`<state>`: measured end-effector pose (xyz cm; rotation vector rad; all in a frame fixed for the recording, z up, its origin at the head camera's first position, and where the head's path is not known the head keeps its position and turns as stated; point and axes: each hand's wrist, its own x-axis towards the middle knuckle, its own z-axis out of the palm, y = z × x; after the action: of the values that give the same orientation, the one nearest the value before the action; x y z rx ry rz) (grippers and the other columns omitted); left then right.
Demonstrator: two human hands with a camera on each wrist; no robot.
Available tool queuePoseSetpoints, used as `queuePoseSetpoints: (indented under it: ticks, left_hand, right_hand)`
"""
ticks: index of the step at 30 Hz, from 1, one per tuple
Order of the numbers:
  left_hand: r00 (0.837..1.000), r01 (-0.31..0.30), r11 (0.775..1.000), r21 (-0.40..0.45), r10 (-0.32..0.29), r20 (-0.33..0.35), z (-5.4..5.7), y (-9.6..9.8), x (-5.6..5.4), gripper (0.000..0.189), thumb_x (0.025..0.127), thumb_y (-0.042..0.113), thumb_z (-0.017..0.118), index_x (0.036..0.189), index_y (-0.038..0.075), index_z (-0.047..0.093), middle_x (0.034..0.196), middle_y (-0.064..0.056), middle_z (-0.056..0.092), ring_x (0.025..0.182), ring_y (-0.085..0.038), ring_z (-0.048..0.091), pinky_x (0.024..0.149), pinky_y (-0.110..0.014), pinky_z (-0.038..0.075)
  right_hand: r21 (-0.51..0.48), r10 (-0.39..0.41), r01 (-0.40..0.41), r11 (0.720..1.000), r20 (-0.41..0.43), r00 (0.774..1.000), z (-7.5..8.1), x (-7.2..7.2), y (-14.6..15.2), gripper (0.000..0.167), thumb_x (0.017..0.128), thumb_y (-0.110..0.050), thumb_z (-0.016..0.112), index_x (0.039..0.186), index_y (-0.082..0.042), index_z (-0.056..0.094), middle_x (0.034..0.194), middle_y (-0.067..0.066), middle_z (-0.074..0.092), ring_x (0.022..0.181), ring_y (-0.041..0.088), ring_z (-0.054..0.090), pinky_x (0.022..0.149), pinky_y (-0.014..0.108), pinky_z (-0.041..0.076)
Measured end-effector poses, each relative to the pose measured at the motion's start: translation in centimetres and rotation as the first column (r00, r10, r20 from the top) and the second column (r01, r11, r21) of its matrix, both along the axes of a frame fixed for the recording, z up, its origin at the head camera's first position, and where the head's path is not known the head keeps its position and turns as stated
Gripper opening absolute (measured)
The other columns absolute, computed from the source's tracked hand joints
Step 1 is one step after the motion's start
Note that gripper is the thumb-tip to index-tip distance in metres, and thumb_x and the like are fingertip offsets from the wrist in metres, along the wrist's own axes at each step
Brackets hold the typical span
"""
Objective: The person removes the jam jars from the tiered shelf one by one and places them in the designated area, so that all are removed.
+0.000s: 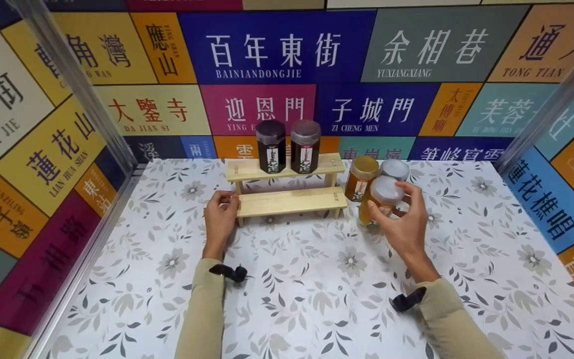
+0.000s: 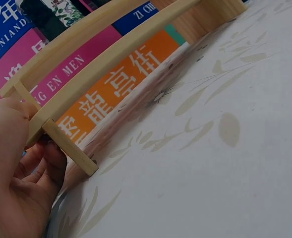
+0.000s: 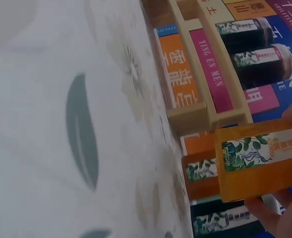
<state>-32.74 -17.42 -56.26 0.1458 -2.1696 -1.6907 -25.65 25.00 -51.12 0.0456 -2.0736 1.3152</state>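
Gripping the amber jar (image 1: 381, 199) by its white-lidded top just right of the two-step wooden rack (image 1: 287, 187), the right hand (image 1: 404, 224) should carry it upright while the left hand (image 1: 220, 215) pinches the rack's end, bracing it on the desk (image 1: 317, 279).

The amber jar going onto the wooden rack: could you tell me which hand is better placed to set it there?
Right. The right hand already grips the amber jar beside the rack; the left hand only holds the rack's left end, probably steadying it.
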Motion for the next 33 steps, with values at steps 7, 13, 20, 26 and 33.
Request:
queuePoseSetpoints:
  ticks: [7,13,20,26,33]
  left_hand:
    - [1.000,-0.013,1.000,0.008,0.013,0.013,-0.3,-0.2,0.0,0.016,0.105,0.016,0.069,0.114,0.005,0.074,0.107,-0.014,0.073,0.096,-0.020,0.068,0.074,-0.019,0.054]
    - [1.000,-0.011,1.000,-0.001,0.011,0.020,-0.2,-0.2,0.2,0.016,0.105,0.017,0.069,0.114,0.005,0.074,0.107,-0.013,0.073,0.096,-0.021,0.068,0.074,-0.021,0.054]
    - [1.000,0.002,1.000,0.007,-0.002,0.011,0.0,0.0,0.1,0.017,0.105,0.019,0.069,0.114,0.005,0.074,0.108,-0.014,0.073,0.096,-0.022,0.068,0.075,-0.020,0.055]
    - [1.000,-0.004,1.000,0.016,0.004,0.010,0.0,0.2,0.1,0.015,0.104,0.016,0.070,0.113,0.004,0.074,0.106,-0.014,0.074,0.094,-0.021,0.069,0.072,-0.020,0.055]
    - [1.000,-0.015,1.000,0.022,0.015,0.002,-0.1,0.1,-0.2,0.015,0.103,0.014,0.070,0.112,0.003,0.074,0.106,-0.015,0.074,0.095,-0.021,0.068,0.076,-0.019,0.054]
  right_hand:
    - [0.049,-0.076,0.073,0.996,0.081,0.994,-1.1,-0.8,3.5,0.072,0.083,-0.021,0.095,0.143,-0.011,0.057,0.139,0.008,0.062,0.120,0.026,0.062,0.087,0.020,0.052]
    - [0.067,-0.119,0.109,0.992,0.165,0.979,-1.3,-1.5,5.6,0.078,0.084,-0.021,0.094,0.149,-0.010,0.052,0.144,0.011,0.059,0.129,0.029,0.060,0.104,0.040,0.052]
    - [0.063,-0.133,0.121,0.991,0.260,0.956,-0.7,-2.6,7.8,0.088,0.087,-0.033,0.092,0.158,-0.015,0.043,0.152,0.017,0.055,0.138,0.037,0.057,0.113,0.058,0.048]
    - [0.061,-0.157,0.146,0.987,0.283,0.946,-0.8,-3.7,9.2,0.089,0.091,-0.033,0.088,0.163,-0.020,0.038,0.160,0.016,0.051,0.144,0.040,0.055,0.114,0.059,0.048]
    - [0.059,-0.154,0.143,0.988,0.324,0.933,-1.1,-5.5,9.9,0.091,0.094,-0.033,0.085,0.168,-0.026,0.031,0.168,0.012,0.044,0.154,0.037,0.048,0.121,0.058,0.046]
